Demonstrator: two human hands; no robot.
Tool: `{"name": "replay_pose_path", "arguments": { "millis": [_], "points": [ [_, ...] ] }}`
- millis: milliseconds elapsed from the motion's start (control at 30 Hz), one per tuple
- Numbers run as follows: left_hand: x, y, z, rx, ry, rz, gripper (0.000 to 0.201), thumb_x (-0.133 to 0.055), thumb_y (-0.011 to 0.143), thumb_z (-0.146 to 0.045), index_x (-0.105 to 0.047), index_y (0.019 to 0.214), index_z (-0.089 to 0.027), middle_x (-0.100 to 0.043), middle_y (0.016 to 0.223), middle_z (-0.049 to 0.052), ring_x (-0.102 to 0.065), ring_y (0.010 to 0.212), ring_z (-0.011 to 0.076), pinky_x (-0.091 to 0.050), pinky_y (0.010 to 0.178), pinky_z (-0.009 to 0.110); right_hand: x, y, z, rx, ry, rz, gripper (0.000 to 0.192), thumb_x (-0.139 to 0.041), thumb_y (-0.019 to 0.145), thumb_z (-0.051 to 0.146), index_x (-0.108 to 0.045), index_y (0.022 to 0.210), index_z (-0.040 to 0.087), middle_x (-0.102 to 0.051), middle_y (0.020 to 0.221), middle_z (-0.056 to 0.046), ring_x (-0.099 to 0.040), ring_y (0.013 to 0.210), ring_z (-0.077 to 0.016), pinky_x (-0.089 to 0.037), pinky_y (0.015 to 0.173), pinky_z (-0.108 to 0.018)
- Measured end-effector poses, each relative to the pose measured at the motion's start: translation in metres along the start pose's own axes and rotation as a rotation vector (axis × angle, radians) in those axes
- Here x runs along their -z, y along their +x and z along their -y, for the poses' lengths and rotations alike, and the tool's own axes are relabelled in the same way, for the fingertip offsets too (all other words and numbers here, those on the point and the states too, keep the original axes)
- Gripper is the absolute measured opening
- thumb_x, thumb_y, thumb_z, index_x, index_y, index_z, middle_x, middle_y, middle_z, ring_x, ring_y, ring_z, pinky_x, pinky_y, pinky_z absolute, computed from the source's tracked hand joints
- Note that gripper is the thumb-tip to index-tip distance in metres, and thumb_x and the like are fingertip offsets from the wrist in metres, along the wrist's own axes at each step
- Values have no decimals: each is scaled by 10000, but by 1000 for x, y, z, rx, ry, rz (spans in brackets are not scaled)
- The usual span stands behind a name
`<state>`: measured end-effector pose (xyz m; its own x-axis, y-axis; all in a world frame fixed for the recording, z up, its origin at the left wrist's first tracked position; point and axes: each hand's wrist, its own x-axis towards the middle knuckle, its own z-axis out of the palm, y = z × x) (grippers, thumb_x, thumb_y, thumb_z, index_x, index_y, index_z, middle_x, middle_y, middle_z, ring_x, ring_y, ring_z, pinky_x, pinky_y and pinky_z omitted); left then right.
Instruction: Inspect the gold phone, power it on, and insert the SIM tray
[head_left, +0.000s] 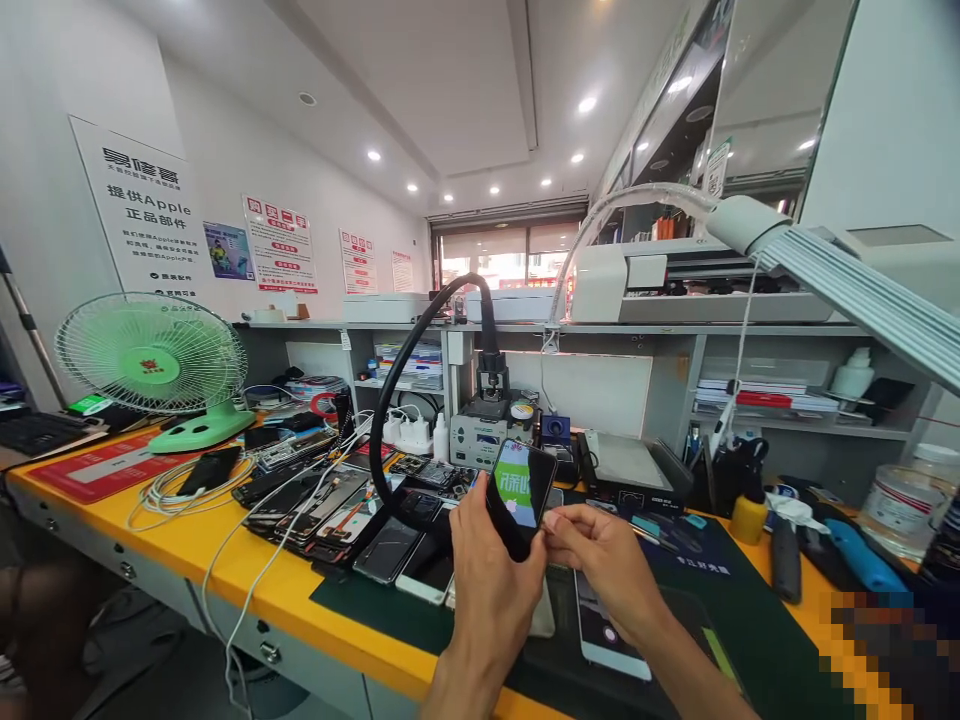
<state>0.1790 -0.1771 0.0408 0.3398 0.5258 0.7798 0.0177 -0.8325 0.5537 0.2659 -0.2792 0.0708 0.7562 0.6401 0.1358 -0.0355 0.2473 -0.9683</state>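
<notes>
My left hand (pixel 486 575) grips a black smartphone (pixel 516 482), held up at a tilt over the mat. Its screen reflects a bright green sign and a logo. My right hand (pixel 600 555) is closed in a pinch at the smartphone's lower right edge. What lies between those fingertips, if anything, is too small to make out. Under my right forearm a white-framed phone (pixel 616 655) lies on the dark green mat (pixel 397 610). Left of my left hand lie another white-framed phone (pixel 426 568) and a dark phone with a scratched screen (pixel 386 550).
A pile of phone parts (pixel 315 505) and white cables (pixel 259 575) covers the bench's left half. Beyond stand a green fan (pixel 150 365) and a grey station (pixel 480 440) with a black hose (pixel 382 420). At right are a tool holder (pixel 731 480), a blue-handled tool (pixel 862 555) and a lamp arm (pixel 870 290).
</notes>
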Motion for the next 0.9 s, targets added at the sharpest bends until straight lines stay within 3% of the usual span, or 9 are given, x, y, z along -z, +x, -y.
{"name": "replay_pose_path", "arguments": {
  "millis": [233,367,500,633,733,833,900],
  "points": [
    [-5,2,6,61,-136,25,732,-673,806,-307,-363,1436,-99,-494,1345,196,-434,1269,351,-393,1075,566,-2,1,-3,-49,71,-125,292,-858,587,332,-676,699,132,-710,697,-59,-692,617,-184,-610,599,-272],
    [-3,6,7,235,-269,50,815,-742,712,-371,-405,1401,-96,-500,1323,199,-426,1281,374,-328,1110,594,5,-1,-3,-75,114,-153,314,-856,584,333,-664,726,129,-751,807,-127,-741,722,-251,-631,659,-317],
    [2,8,9,498,-494,153,906,-814,658,-432,-405,1402,-114,-519,1307,181,-483,1227,350,-346,1094,567,13,-7,1,-103,148,-146,367,-882,587,359,-665,760,118,-756,869,-150,-750,768,-272,-637,690,-330],
    [11,3,8,762,-863,331,811,-788,711,-470,-461,1370,-128,-568,1308,196,-599,1082,291,-511,902,437,17,-14,6,-125,179,-106,457,-913,588,444,-661,784,117,-750,865,-146,-741,719,-256,-629,638,-316],
    [23,-4,6,879,-1157,413,628,-640,819,-570,-591,1254,-119,-592,1298,200,-627,945,236,-530,705,314,17,-21,8,-125,197,-68,504,-930,592,495,-663,793,118,-743,860,-138,-727,705,-238,-625,638,-313],
    [38,-13,8,984,-1645,509,577,-656,835,-587,-684,1201,-142,-602,1308,182,-613,944,221,-506,696,265,15,-30,9,-129,200,-35,511,-935,605,521,-668,788,126,-732,821,-107,-709,685,-216,-616,616,-296],
    [48,-18,12,976,-1920,556,583,-683,848,-562,-687,1249,-138,-596,1332,175,-605,978,227,-503,719,254,11,-35,9,-129,201,-6,499,-933,619,527,-665,784,140,-720,791,-79,-695,665,-199,-608,602,-280]
  ]
}}
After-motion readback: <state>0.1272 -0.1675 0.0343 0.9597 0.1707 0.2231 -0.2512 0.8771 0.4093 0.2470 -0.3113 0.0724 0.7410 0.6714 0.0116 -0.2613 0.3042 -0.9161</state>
